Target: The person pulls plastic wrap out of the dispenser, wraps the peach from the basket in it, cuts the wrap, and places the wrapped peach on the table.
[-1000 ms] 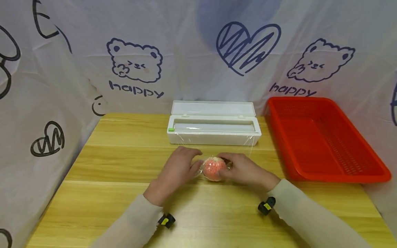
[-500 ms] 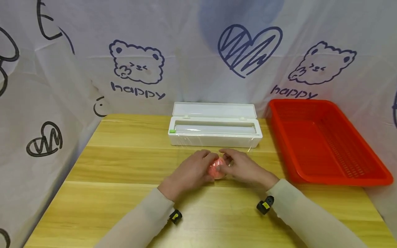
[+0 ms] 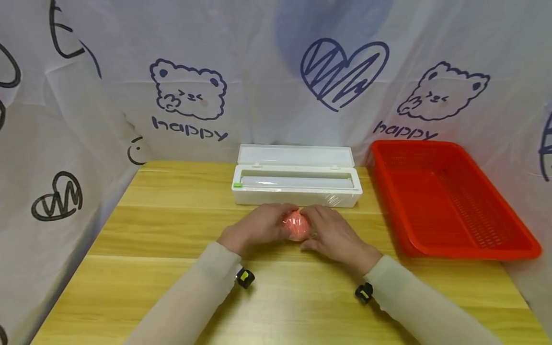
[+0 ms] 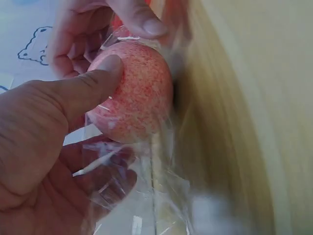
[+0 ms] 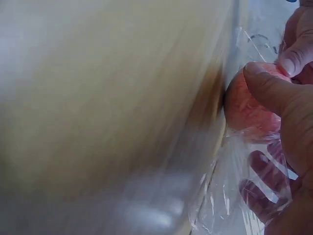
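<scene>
Holding a speckled pink round ball (image 3: pixel 296 226), near head-view centre toward five o'clock: left hand (image 3: pixel 258 225) on its nine o'clock side, right hand (image 3: pixel 335 235) on its three o'clock side. Both thumbs press it, other fingers part-curled; contact behind the ball can't be told. Loose clear plastic film (image 4: pixel 168 193) spreads across fingers. White oblong plastic box (image 3: pixel 297 198), lid raised, at twelve o'clock; red rectangular plastic basket (image 3: pixel 424 203) between two and three. All on pale wooden table (image 3: pixel 284 306).
</scene>
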A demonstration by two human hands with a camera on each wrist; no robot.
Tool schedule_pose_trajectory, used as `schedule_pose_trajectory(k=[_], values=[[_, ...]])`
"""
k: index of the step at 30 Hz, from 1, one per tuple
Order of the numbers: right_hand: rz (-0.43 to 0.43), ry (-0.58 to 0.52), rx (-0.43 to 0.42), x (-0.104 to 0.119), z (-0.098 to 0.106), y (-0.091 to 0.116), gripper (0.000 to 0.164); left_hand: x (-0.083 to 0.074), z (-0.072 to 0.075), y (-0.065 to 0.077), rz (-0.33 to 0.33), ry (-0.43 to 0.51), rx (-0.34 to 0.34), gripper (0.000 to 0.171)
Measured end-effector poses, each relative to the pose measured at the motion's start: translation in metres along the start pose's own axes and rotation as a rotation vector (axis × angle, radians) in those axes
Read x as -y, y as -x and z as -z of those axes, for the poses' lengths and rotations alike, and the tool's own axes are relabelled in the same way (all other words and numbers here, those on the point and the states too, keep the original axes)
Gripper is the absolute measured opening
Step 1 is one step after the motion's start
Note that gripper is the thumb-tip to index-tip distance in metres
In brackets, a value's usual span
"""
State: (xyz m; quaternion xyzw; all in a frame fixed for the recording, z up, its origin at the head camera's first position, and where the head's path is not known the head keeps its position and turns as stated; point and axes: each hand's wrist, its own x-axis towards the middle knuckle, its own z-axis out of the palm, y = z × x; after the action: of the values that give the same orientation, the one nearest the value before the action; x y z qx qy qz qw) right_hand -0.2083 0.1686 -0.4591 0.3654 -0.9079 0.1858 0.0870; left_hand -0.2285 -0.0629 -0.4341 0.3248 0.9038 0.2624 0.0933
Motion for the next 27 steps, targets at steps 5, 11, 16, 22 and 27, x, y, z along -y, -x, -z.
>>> schedule_pose_trajectory(k=[5,11,16,22,27], values=[[0.001,0.025,-0.018,-0.004,-0.004,-0.007,0.072,0.001,0.003,0.001,0.093,0.009,-0.005,0.061],[-0.011,-0.035,-0.006,-0.011,-0.001,-0.017,0.070,0.003,0.004,0.001,0.101,-0.102,-0.070,0.048],[-0.013,-0.034,0.030,-0.016,0.006,-0.030,0.072,0.005,0.003,0.000,0.083,-0.226,-0.114,0.055],[-0.020,-0.076,0.112,-0.019,0.012,-0.040,0.062,0.010,-0.003,-0.001,0.074,-0.222,-0.121,0.081],[-0.039,-0.095,0.150,-0.021,0.016,-0.045,0.057,0.015,-0.005,-0.003,0.030,-0.215,-0.159,0.071]])
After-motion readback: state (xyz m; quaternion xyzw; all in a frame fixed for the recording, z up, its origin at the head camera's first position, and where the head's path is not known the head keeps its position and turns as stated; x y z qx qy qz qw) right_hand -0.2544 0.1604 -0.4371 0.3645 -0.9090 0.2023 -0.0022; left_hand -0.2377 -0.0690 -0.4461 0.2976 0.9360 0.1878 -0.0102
